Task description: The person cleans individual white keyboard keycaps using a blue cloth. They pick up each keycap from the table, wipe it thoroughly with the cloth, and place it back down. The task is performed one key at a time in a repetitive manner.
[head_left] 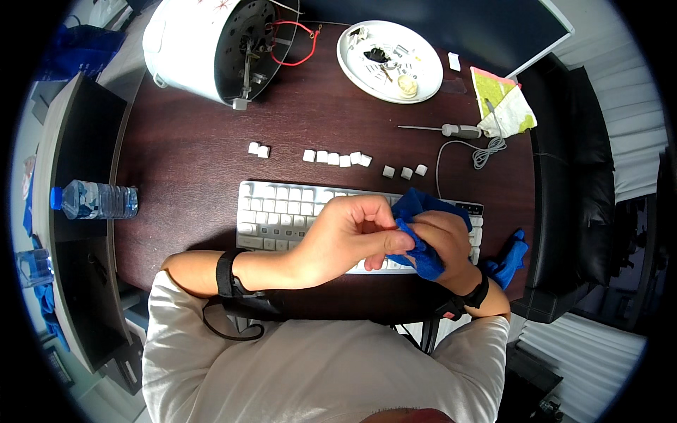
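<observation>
A white keyboard [279, 204] lies in front of me, with some key places in its lower left bare of caps. Over it, my right hand [446, 236] is closed round a crumpled blue cloth [422, 202]. My left hand [345, 229] meets it there, thumb and fingers pinched together at the cloth's edge. Whatever small thing those fingertips may hold is hidden. Behind the keyboard several loose white keycaps [333, 158] stand in a row. Two more keycaps [259, 149] sit to the left, and three keycaps [407, 173] to the right.
A white pot-like appliance [166, 49] lies on its side at the back left, red wire showing. Beside it are a white plate [352, 67] of small parts, a screwdriver [458, 131], a grey cable [486, 151] and a folded cloth [518, 113]. A water bottle [99, 200] stands left.
</observation>
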`<state>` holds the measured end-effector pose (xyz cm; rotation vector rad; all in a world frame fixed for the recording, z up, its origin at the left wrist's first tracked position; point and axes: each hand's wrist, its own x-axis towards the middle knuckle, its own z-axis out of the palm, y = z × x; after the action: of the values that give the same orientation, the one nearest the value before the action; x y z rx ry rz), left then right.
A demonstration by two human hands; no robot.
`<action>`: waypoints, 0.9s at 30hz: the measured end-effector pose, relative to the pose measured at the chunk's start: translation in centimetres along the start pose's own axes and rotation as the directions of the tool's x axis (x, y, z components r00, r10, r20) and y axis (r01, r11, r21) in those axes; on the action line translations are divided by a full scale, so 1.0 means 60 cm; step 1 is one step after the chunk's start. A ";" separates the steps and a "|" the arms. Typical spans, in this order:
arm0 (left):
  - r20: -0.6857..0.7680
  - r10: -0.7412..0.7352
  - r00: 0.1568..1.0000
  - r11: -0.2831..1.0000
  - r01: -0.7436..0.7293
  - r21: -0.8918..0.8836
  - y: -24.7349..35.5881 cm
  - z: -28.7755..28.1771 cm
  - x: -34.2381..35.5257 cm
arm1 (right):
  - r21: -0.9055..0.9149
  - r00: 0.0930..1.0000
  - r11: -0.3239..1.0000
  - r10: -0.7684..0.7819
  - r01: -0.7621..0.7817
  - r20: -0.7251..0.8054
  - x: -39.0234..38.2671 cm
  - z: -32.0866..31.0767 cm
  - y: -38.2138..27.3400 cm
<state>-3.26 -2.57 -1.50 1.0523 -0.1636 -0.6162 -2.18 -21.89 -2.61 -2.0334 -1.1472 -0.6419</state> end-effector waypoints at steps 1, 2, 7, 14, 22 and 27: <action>-0.005 -0.007 1.000 1.000 0.007 -0.003 -0.001 0.001 -0.001 | -0.008 1.000 1.000 0.003 -0.003 0.010 0.003 0.000 -0.001; -0.008 -0.015 1.000 1.000 0.015 -0.007 -0.001 0.002 -0.002 | -0.009 1.000 1.000 -0.005 0.005 0.017 0.004 0.000 -0.001; -0.034 -0.009 0.999 0.998 0.011 0.069 -0.007 0.002 -0.003 | 0.000 1.000 1.000 -0.025 0.025 0.013 -0.003 0.001 0.001; -0.070 0.034 0.997 0.998 -0.030 0.058 -0.004 0.003 0.002 | 0.016 0.996 0.997 -0.079 0.079 0.038 -0.008 -0.008 0.011; -0.026 0.045 0.999 0.995 -0.042 0.091 0.000 0.003 0.000 | -0.076 1.000 0.997 -0.019 0.021 0.024 -0.001 -0.004 0.004; 0.005 0.081 0.997 0.992 -0.081 0.095 -0.004 0.006 -0.001 | -0.062 0.999 0.997 0.036 -0.037 -0.022 -0.013 -0.003 0.007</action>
<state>-3.58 -2.89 -1.51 1.1312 -0.2377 -0.5400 -2.19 -22.62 -3.19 -2.0904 -1.0881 -0.6862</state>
